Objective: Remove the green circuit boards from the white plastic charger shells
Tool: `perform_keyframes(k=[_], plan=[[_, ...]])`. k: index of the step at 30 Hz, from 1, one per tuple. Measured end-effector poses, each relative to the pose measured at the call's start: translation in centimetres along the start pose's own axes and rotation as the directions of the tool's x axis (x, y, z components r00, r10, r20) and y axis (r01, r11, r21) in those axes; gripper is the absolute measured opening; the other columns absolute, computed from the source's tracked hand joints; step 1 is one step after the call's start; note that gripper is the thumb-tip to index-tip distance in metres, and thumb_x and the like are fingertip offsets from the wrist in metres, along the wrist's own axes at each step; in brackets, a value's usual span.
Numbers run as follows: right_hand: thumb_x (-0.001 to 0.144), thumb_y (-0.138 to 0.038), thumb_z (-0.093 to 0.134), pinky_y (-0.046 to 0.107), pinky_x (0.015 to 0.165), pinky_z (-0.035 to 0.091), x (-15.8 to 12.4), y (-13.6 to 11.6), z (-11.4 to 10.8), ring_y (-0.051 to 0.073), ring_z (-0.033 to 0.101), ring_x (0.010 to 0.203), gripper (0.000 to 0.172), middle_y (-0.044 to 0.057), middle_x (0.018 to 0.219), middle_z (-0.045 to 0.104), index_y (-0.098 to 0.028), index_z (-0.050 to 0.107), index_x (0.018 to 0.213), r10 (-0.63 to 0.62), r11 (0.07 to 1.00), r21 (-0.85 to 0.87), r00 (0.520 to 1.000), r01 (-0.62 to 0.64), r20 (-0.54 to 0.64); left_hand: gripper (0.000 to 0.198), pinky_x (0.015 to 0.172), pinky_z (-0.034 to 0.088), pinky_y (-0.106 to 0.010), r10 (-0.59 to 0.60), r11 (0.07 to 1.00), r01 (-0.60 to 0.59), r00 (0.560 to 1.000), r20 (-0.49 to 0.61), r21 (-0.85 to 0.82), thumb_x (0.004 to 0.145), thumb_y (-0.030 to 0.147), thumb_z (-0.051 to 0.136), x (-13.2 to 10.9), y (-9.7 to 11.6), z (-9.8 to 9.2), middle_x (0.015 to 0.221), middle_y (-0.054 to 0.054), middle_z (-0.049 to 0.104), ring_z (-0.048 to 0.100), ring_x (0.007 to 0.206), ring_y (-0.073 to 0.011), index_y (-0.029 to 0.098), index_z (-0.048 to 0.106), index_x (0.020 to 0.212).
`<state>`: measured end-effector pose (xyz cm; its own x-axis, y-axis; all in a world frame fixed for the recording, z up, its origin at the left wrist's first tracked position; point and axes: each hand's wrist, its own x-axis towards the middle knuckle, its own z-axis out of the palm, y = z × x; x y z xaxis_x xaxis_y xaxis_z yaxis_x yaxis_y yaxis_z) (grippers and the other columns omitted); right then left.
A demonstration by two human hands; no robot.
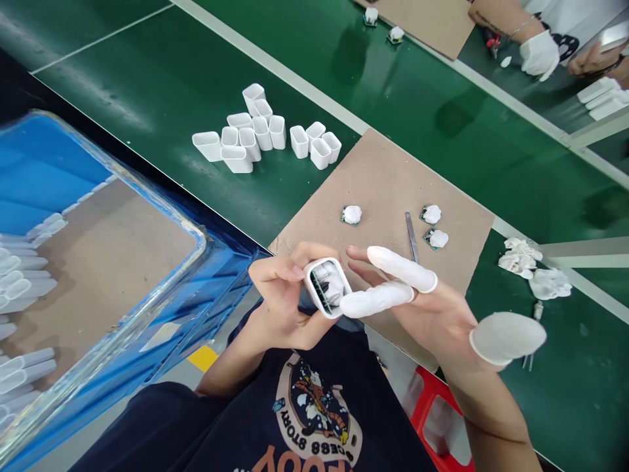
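Casing (346, 282), white, rounded corners, green board (319, 288) inside

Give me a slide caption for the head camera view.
A left hand holds a white casing with a circuit board inside, the right hand, in white finger covers, close beside it.

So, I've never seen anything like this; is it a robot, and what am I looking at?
No robot: these are a person's own two hands, seen in one picture from a camera worn on the head. The left hand holds a small, white, open-ended rectangular case with a dark green circuit board inside. The right hand, with white finger covers on the thumb and two fingers, is spread, one fingertip by the case's rim. On the brown cardboard sheet lie silver metal tweezers and three small green boards with white lumps. More white cases stand on the green tabletop.
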<state>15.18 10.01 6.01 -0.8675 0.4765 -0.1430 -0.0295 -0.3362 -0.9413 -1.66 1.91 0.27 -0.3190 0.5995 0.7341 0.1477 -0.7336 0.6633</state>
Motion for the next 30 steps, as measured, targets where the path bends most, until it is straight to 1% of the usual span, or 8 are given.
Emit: perform_keyframes(k=[5,10,12,15,18,22,26,30], plan=[[0.083,-0.08,0.05,0.058,0.121,0.032,0.4,-0.3,-0.2,0.031,0.041,0.148,0.065,0.0,0.117,0.077,-0.039,0.064,0.132,-0.102,0.99,0.109,0.992,0.094,0.069,0.064,0.054,0.049,-0.022,0.022,0.989,-0.008,0.996,-0.091,0.148,0.073,0.023,0.086,0.4,-0.2,0.1,0.101,-0.002,0.06,0.063,0.08,-0.0138,0.03,0.041,0.118],[0.085,-0.079,0.046,0.057,0.118,0.038,0.6,-0.2,-0.8,0.028,0.044,0.146,0.066,-0.003,0.121,0.076,-0.042,0.057,0.138,-0.191,0.958,0.203,0.978,0.203,-0.078,0.051,0.067,0.052,-0.027,-0.199,0.972,0.191,0.979,-0.047,-0.137,0.085,0.023,0.074,0.6,0.5,0.6,0.103,-0.003,0.06,0.06,0.085,-0.0147,0.031,0.036,0.118],[0.082,-0.08,0.049,0.057,0.119,0.037,0.7,0.0,-0.9,0.029,0.045,0.145,0.07,-0.002,0.118,0.077,-0.039,0.056,0.138,-0.241,0.938,0.223,0.963,0.264,-0.125,0.048,0.064,0.051,-0.027,-0.298,0.897,0.281,0.955,0.005,-0.342,0.088,0.028,0.07,0.6,0.8,0.9,0.102,-0.002,0.059,0.058,0.076,-0.0124,0.031,0.035,0.119],[0.083,-0.078,0.049,0.056,0.12,0.034,0.6,0.2,-1.0,0.031,0.049,0.142,0.069,0.0,0.116,0.077,-0.037,0.056,0.138,-0.263,0.927,0.224,0.946,0.302,-0.189,0.046,0.055,0.044,-0.024,-0.378,0.699,0.375,0.917,0.131,-0.608,0.089,0.037,0.066,0.6,0.9,1.3,0.093,0.0,0.055,0.049,0.062,-0.0089,0.031,0.034,0.121],[0.081,-0.077,0.052,0.058,0.12,0.032,0.4,0.1,-1.0,0.032,0.05,0.14,0.069,-0.001,0.113,0.076,-0.039,0.054,0.139,-0.257,0.933,0.182,0.929,0.31,-0.268,0.048,0.049,0.038,-0.022,-0.369,0.546,0.416,0.899,0.237,-0.727,0.086,0.04,0.067,0.8,0.7,1.5,0.083,0.003,0.05,0.042,0.055,-0.0081,0.03,0.036,0.121],[0.078,-0.08,0.052,0.06,0.12,0.03,0.0,0.0,-1.1,0.035,0.048,0.14,0.072,0.0,0.11,0.076,-0.041,0.052,0.139,-0.26,0.944,0.109,0.905,0.312,-0.337,0.045,0.046,0.036,-0.023,-0.334,0.444,0.422,0.896,0.291,-0.79,0.087,0.049,0.064,1.1,0.4,1.7,0.074,0.005,0.045,0.038,0.049,-0.0082,0.027,0.041,0.118],[0.079,-0.081,0.048,0.06,0.12,0.029,-0.1,0.1,-1.3,0.034,0.049,0.139,0.071,-0.001,0.109,0.076,-0.041,0.054,0.137,-0.259,0.942,0.116,0.902,0.315,-0.344,0.047,0.046,0.033,-0.022,-0.413,0.49,0.45,0.874,0.256,-0.747,0.083,0.057,0.068,0.7,0.4,1.7,0.069,0.004,0.046,0.036,0.05,-0.0083,0.022,0.051,0.109],[0.078,-0.084,0.046,0.061,0.12,0.028,-0.3,0.1,-1.6,0.034,0.048,0.139,0.073,-0.002,0.11,0.075,-0.044,0.051,0.139,-0.28,0.952,0.017,0.894,0.305,-0.349,0.041,0.048,0.033,-0.022,-0.423,0.729,0.414,0.899,0.117,-0.544,0.075,0.038,0.079,-0.2,0.7,1.4,0.067,0.004,0.049,0.039,0.053,-0.0085,0.021,0.055,0.103]])
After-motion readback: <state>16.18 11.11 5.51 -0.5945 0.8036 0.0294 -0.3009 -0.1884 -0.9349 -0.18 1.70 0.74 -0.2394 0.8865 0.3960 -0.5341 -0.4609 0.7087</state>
